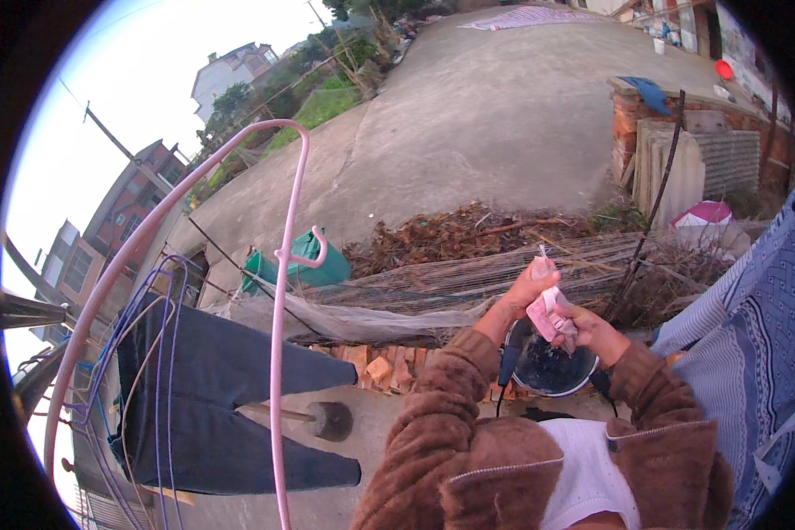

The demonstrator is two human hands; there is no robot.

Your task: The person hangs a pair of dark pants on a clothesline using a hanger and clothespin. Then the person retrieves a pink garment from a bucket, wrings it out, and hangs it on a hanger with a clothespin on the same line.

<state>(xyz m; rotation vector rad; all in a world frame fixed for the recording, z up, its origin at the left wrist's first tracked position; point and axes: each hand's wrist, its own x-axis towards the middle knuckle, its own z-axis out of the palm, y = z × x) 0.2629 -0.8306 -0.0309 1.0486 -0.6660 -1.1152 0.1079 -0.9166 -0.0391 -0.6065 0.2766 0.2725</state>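
Observation:
Both hands are at the right of centre, above a round dark basin (551,371) with a pale rim that rests by the brick edging. My left hand (529,286) grips the upper end of a small pink-and-white cloth item (542,317), which looks bunched. Lower down and to the right, my right hand (586,328) closes on the item's other end, where a greyish part of the cloth hangs over the basin. What the basin holds is dark and cannot be told.
Dark trousers (238,397) hang at the left beside a pink hooked metal pole (279,344) and several hangers. Patterned blue fabric (742,331) hangs at the right. Beyond the brick edging (381,368) lie netting (397,315), dry leaves (437,232) and a green container (324,262).

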